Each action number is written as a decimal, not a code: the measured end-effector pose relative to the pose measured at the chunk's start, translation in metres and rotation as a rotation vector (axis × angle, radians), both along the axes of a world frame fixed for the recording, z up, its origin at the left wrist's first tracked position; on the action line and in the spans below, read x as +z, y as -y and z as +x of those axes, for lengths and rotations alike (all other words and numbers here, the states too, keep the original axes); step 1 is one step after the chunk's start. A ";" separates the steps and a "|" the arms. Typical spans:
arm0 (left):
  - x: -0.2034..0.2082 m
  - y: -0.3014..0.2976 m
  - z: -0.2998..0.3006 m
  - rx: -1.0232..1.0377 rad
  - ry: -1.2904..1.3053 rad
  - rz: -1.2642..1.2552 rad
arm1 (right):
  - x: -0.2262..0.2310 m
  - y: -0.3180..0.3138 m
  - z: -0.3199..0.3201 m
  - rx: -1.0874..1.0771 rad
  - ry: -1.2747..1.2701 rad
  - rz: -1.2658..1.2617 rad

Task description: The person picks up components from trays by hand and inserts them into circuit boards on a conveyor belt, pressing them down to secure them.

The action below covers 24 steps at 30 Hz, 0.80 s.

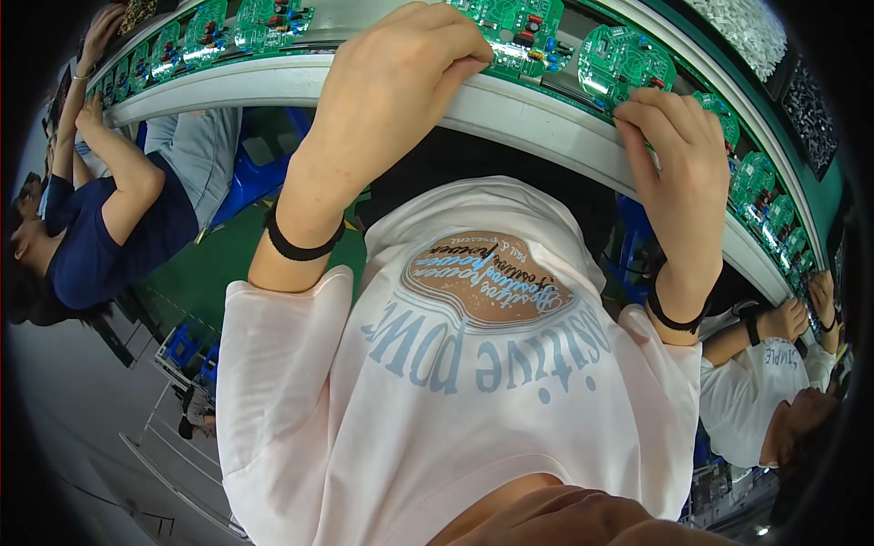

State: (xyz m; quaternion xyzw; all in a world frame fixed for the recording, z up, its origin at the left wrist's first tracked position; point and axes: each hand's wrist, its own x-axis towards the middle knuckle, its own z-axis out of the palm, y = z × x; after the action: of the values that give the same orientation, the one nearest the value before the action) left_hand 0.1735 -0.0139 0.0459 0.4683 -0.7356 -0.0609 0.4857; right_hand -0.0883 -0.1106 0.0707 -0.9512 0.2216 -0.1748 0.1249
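Green circuit boards lie in a row along a curved rail across the top of the head view. My left hand [396, 96] is bent at the left edge of one circuit board [523, 27] with red, black and blue parts. Its thumb and fingertips are pinched together, and whatever they hold is hidden. At the lower right edge of a neighbouring circuit board [605, 55], my right hand [683, 146] is closed too, thumb against fingers. I cannot make out anything between those fingertips. A black band circles each of my arms.
The pale front rail [546, 107] runs between my body and the boards. Beyond it at upper right are a heap of white pieces [751, 32] and a tray of black pieces [810, 118]. Co-workers sit at left [118, 218] and right [756, 391]. A blue stool [259, 177] stands at left.
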 end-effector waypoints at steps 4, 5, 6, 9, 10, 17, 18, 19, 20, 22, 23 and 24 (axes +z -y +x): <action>0.013 -0.001 -0.003 0.083 0.144 0.158 | 0.006 0.001 0.000 -0.003 0.022 -0.003; 0.025 -0.007 -0.006 0.152 0.247 0.329 | 0.010 -0.002 -0.001 -0.015 -0.005 0.040; 0.031 -0.010 -0.009 0.213 0.332 0.477 | 0.016 -0.006 -0.003 -0.040 -0.046 0.058; 0.031 -0.008 -0.016 0.234 0.389 0.583 | 0.008 -0.005 -0.005 -0.090 -0.100 0.144; 0.025 -0.005 -0.018 0.234 0.401 0.593 | 0.003 -0.004 -0.005 -0.078 -0.077 0.116; 0.035 -0.013 -0.028 0.236 0.595 0.464 | 0.008 -0.007 -0.006 0.010 -0.073 0.022; 0.034 -0.012 -0.028 0.228 0.593 0.462 | 0.007 -0.006 -0.007 0.020 -0.068 0.004; 0.033 -0.012 -0.029 0.221 0.591 0.462 | 0.007 -0.005 -0.008 0.018 -0.067 -0.006; 0.031 -0.012 -0.029 0.214 0.590 0.465 | 0.005 -0.004 -0.009 0.035 -0.084 -0.017; 0.027 -0.012 -0.031 0.220 0.568 0.450 | 0.006 -0.002 -0.012 0.067 -0.119 -0.031; 0.025 -0.013 -0.032 0.225 0.545 0.441 | 0.007 -0.001 -0.013 0.066 -0.119 -0.034; 0.024 -0.013 -0.032 0.228 0.523 0.430 | 0.006 0.001 -0.014 0.085 -0.136 -0.052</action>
State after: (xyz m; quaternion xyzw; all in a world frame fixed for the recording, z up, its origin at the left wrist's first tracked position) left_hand 0.1417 -0.0011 0.0697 0.6385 -0.7485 -0.0378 0.1750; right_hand -0.1027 -0.1113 0.0772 -0.9723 0.1846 -0.1099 0.0921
